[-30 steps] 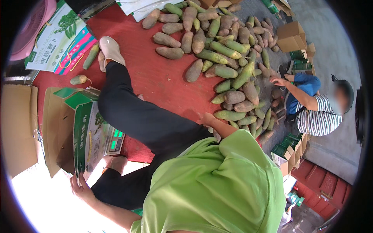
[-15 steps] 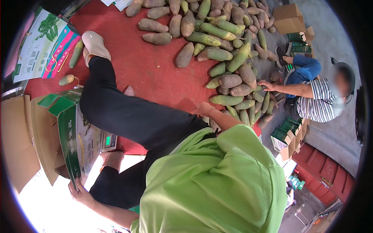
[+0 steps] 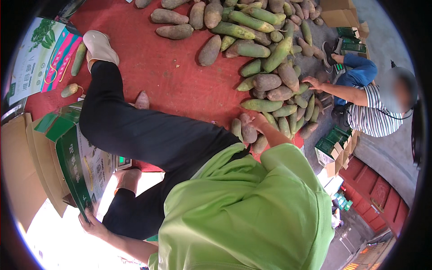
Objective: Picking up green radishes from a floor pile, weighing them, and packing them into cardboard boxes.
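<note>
A brownish papaya (image 3: pixel 249 132) lies at the near edge of the heap of green and brown papayas (image 3: pixel 270 58), on the red mat (image 3: pixel 171 81), roughly at the centre of the view. The right hand (image 3: pixel 258 120) rests on its 1 o'clock side, fingers curved over it; whether they grip or only touch it I cannot tell. More fruit crowds it from 12 to 3 o'clock, touching it. At 9 o'clock, beyond the person's black trouser leg (image 3: pixel 135 130), stands a green printed carton (image 3: pixel 83 164) with its flaps open; the left hand (image 3: pixel 92 223) clasps its lower corner at 7 o'clock. A green-lit scale (image 3: pixel 122 161) peeks out beside the carton. At 3 o'clock a co-worker in a striped shirt (image 3: pixel 371 114) reaches a hand (image 3: pixel 313 82) into the heap.
</note>
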Tool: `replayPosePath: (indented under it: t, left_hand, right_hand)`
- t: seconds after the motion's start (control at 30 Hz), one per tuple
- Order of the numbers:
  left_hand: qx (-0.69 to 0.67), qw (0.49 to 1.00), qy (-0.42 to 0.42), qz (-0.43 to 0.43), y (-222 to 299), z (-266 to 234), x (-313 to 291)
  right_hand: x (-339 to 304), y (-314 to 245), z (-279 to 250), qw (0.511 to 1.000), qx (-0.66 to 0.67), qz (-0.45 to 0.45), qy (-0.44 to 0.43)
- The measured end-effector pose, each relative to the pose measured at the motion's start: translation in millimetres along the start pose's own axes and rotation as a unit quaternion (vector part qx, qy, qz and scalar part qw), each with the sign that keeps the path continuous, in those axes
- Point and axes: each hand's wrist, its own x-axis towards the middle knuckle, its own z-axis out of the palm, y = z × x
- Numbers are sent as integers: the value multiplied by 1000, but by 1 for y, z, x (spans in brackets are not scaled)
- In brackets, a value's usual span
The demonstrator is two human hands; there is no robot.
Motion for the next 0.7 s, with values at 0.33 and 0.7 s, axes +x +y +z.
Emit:
replayPosePath:
  t: [0.33, 0.7]
  left_hand:
    - [-7, 1000, -8, -25, -6, -3, -4]
    - [-7, 1000, -4, -18, -14, -1, -7]
  right_hand:
    - [17, -79, 33, 954, -273, -75, -96]
    - [28, -76, 52, 918, -347, -112, -154]
